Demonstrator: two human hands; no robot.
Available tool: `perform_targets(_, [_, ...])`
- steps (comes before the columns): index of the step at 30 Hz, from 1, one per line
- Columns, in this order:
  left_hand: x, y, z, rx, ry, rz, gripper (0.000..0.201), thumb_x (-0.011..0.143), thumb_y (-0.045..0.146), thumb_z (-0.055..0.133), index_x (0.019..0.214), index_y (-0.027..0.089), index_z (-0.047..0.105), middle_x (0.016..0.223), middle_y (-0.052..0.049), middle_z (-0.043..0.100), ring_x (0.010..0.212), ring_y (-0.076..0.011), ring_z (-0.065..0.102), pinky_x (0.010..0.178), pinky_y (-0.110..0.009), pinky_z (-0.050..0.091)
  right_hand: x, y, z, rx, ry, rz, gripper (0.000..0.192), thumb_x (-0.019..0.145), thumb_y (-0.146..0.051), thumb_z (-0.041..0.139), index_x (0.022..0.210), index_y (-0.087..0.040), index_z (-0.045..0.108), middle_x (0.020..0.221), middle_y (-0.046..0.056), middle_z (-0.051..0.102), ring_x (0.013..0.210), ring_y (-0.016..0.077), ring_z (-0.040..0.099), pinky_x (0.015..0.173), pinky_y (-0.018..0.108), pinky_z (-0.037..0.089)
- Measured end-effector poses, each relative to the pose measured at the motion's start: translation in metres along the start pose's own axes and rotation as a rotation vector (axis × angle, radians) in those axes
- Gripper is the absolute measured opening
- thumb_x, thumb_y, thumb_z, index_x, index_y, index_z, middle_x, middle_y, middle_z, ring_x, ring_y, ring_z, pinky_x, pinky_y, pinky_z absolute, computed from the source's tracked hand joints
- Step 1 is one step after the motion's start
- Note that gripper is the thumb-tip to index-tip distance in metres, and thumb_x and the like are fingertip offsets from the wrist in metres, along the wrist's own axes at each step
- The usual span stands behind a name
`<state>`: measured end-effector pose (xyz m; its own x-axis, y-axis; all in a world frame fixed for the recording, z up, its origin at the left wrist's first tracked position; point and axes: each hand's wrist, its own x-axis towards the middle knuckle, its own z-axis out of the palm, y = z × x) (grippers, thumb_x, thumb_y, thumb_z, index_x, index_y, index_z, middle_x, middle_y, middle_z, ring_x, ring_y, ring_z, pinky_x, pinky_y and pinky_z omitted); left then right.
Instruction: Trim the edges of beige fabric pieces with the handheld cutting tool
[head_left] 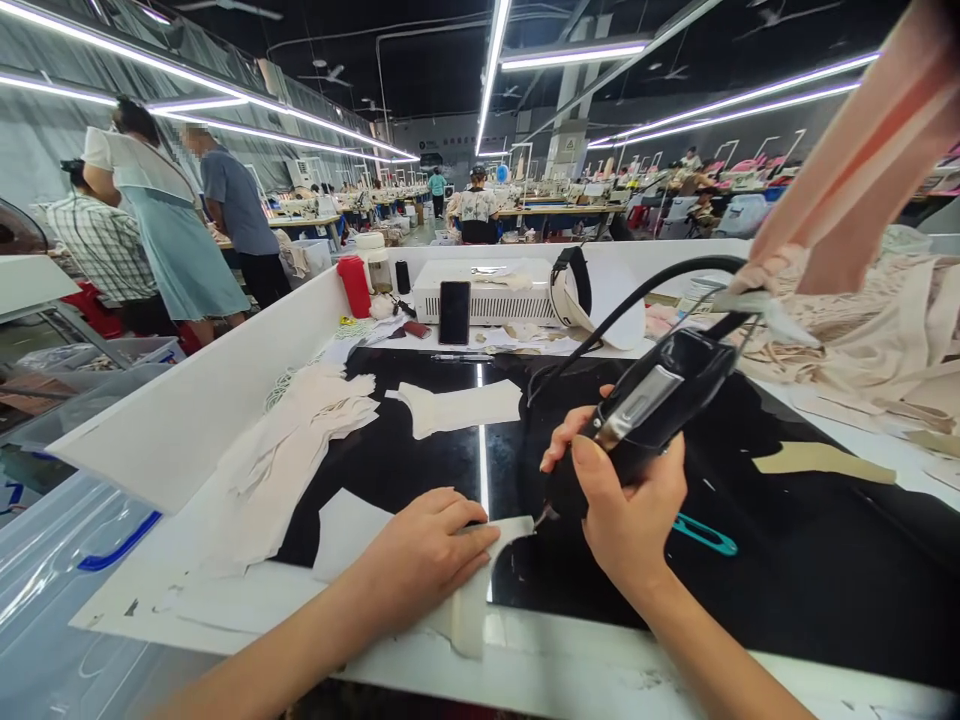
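Pale fabric strip [480,570], flat on the black tabletop [787,560], pinned by left hand [427,550] with fingers spread flat. Right hand [626,505] wrapped tight round black corded cutter [652,405] (tip at the strip's edge). Risk: tip nicks nearby fingertips; strip slips, cut wanders.

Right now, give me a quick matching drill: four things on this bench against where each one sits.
Things:
1. black handheld tool
2. pale fabric strip
3. teal clipper
4. red bottle

Places:
A. lying on the black mat, right of the right hand
B. far end, by the white wall
C. gripped in the right hand
D. pressed flat under the left hand

Pairs: 1-C, 2-D, 3-A, 4-B
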<state>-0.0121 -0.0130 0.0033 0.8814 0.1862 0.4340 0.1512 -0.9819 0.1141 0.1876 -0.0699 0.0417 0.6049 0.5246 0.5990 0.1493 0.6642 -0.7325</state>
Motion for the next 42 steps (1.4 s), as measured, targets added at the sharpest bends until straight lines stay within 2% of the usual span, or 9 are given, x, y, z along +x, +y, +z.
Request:
perform_targets(9, [0.0,0.002,0.008,-0.048,0.061,-0.024,0.023,0.109,0.024,0.048,0.116,0.017,0.07,0.11,-0.006,0.069,0.099,-0.0204,0.064,0.094,-0.038,0.058,0.003,0.0,-0.005,-0.023,-0.028,-0.012,0.035,0.09,-0.028,0.079,0.116,-0.026,0.056,0.084,-0.004,0.067,0.061,0.0134,0.063,0.055,0.029,0.058])
perform_targets(14, [-0.003,0.001,0.013,-0.04,0.065,-0.021,0.021,0.108,0.023,0.052,0.116,0.016,0.07,0.113,-0.006,0.069,0.101,-0.0198,0.065,0.098,-0.038,0.058,0.008,-0.002,0.004,0.009,-0.003,0.012,0.037,0.09,-0.032,0.079,0.119,-0.026,0.057,0.082,-0.004,0.066,0.062,0.0143,0.062,0.055,0.03,0.057])
perform_targets(20, [-0.003,0.0,0.016,-0.025,0.062,-0.02,0.02,0.107,0.023,0.054,0.117,0.016,0.07,0.114,-0.006,0.069,0.102,-0.0183,0.066,0.099,-0.038,0.057,0.006,0.004,0.016,0.058,-0.04,0.028,0.035,0.088,-0.031,0.079,0.114,-0.026,0.056,0.082,-0.005,0.066,0.062,0.0137,0.062,0.053,0.029,0.057])
perform_targets(25, [-0.002,0.001,0.016,-0.033,0.063,-0.028,0.019,0.107,0.024,0.055,0.117,0.017,0.07,0.114,-0.006,0.07,0.102,-0.0191,0.065,0.098,-0.037,0.058,0.002,0.007,0.018,0.035,-0.046,0.036,0.036,0.089,-0.029,0.078,0.116,-0.026,0.055,0.084,-0.005,0.066,0.063,0.0136,0.063,0.054,0.029,0.057])
perform_targets(30, [-0.002,0.002,0.015,-0.033,0.068,-0.032,0.019,0.106,0.022,0.056,0.117,0.016,0.071,0.114,-0.006,0.07,0.104,-0.0192,0.066,0.099,-0.037,0.058,0.004,0.004,0.017,0.029,-0.057,0.052,0.032,0.091,-0.027,0.075,0.117,-0.027,0.056,0.084,-0.005,0.066,0.064,0.0134,0.063,0.055,0.029,0.057])
perform_targets(36, [-0.002,0.002,0.015,-0.055,0.065,-0.037,0.019,0.106,0.022,0.056,0.117,0.016,0.07,0.115,-0.007,0.07,0.104,-0.0194,0.065,0.099,-0.038,0.058,0.009,0.004,0.008,0.018,-0.003,0.012,0.043,0.09,-0.029,0.079,0.126,-0.025,0.057,0.083,-0.004,0.066,0.065,0.014,0.063,0.056,0.03,0.056])
perform_targets(42, [-0.003,0.002,0.014,-0.071,0.083,-0.041,0.022,0.108,0.023,0.051,0.118,0.016,0.07,0.115,-0.007,0.069,0.105,-0.0203,0.064,0.096,-0.037,0.059,0.007,0.005,0.008,0.002,-0.015,0.015,0.036,0.089,-0.03,0.078,0.118,-0.026,0.056,0.082,-0.005,0.066,0.06,0.0129,0.062,0.054,0.029,0.056])
